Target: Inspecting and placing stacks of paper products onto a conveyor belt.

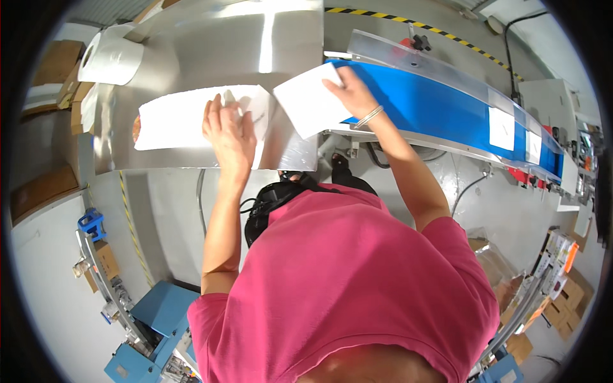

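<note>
A long row of thin white sheets or packets (175,118), leaning closely on one another, lies on the steel table; a reddish-brown patterned face shows at its left end. My left hand (231,131) rests on the right end of this row, fingers apart and slightly bent. Between thumb and fingers, my right hand (350,91) grips a flat white square packet (311,102) by its upper right side. The square is held over the gap between the table and the blue conveyor belt (421,99), partly covering the belt's near end. Whether it is paper or a filled packet I cannot tell.
A large white roll (113,59) stands at the back left of the steel table (211,51). Two white squares, one of them here (502,127), lie toward the belt's far right end. A clear guard (440,70) runs along the belt's far side. Cables hang below.
</note>
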The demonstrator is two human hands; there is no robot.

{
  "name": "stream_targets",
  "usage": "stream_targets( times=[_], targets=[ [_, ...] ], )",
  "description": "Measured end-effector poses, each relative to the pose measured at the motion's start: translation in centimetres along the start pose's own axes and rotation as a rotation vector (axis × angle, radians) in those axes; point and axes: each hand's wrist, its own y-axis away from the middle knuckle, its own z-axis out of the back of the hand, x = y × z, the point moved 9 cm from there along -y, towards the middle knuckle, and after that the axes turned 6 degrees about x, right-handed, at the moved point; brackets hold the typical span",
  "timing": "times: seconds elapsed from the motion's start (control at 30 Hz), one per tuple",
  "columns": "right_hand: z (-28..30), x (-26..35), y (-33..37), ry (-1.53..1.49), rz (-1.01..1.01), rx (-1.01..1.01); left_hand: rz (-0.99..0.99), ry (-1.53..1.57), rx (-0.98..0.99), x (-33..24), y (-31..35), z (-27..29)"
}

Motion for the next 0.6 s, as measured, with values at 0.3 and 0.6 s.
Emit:
stream_targets(
  times=[0.3,0.6],
  targets=[
    [20.8,-4.1,7.0,0.794,-0.434,-0.560,0.022,0.006,-0.003,1.0,0.2,0.2],
    [3.6,8.0,1.8,0.722,0.314,-0.100,0.046,0.017,0.040,0.5,0.6,0.3]
  ],
)
